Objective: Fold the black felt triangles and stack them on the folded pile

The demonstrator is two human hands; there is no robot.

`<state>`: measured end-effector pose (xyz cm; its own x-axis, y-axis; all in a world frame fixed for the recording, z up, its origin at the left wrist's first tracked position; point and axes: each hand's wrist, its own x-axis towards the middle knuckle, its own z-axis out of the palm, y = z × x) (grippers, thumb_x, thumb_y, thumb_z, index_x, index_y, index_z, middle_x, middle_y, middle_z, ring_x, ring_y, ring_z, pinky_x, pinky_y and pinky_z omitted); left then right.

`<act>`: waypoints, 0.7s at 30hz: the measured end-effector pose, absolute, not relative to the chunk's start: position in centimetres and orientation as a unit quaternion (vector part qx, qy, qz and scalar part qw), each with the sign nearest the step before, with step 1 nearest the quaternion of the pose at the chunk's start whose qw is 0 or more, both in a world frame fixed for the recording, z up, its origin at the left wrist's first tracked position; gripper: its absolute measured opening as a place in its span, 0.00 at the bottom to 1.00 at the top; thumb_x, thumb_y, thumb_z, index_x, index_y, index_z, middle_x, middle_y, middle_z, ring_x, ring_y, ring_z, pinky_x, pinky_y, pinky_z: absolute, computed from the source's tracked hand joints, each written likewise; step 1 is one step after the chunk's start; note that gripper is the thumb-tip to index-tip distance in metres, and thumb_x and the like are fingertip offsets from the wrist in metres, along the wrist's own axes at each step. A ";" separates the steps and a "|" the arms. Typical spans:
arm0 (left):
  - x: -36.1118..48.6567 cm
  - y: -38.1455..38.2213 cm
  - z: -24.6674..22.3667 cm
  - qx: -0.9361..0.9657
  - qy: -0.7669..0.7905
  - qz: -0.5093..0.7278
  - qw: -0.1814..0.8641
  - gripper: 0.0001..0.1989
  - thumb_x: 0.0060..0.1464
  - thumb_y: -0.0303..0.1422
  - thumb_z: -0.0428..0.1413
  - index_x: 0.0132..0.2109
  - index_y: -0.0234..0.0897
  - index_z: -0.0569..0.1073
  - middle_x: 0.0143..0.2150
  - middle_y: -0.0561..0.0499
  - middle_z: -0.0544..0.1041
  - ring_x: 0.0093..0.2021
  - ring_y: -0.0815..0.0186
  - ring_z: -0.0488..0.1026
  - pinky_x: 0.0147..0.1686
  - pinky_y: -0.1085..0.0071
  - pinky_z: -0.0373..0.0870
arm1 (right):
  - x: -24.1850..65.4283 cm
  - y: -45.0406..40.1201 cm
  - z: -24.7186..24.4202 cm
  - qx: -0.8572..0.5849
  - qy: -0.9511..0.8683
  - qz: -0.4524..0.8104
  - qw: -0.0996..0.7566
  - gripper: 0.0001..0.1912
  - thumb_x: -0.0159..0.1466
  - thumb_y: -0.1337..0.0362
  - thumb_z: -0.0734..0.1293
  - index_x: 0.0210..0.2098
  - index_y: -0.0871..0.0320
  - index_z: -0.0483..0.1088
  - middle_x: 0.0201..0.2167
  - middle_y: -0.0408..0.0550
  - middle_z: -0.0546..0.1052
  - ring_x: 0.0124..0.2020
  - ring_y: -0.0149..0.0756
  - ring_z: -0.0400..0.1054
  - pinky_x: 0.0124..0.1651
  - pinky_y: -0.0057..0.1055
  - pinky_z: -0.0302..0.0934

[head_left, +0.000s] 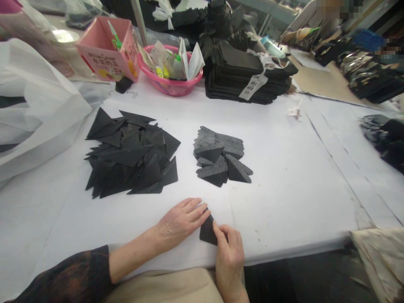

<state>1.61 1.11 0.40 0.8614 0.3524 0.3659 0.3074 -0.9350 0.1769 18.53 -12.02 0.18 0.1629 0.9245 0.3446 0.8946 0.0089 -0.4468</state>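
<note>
A small black triangular piece (207, 232) lies on the white table near its front edge, between my hands. My left hand (183, 219) rests on the piece's upper end, palm down with its fingers stretched out. At the slanted right edge, my right hand (229, 248) pinches the piece between thumb and curled fingers. Just beyond lies a smaller heap of grey strips and black triangles (219, 151). Farther left is a large loose pile of black triangular pieces (132, 158). The piece's lower right corner is hidden behind my right hand.
Along the back stand a pink box (109, 50), a pink basket (170, 86) of small supplies and a tied stack of black panels (243, 71) with a tag. White sheeting (38, 97) bulges at left. Dark items (385, 136) lie at the right edge.
</note>
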 end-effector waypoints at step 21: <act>2.4 1.9 0.4 0.969 0.117 0.209 0.057 0.13 0.69 0.23 0.44 0.52 0.26 0.72 0.51 0.43 0.74 0.55 0.61 0.70 0.58 0.63 0.67 | 17.8 -10.0 0.6 -0.699 -0.659 0.030 0.275 0.16 0.70 0.72 0.61 0.55 0.57 0.70 0.39 0.50 0.71 0.40 0.36 0.63 0.44 0.34 0.63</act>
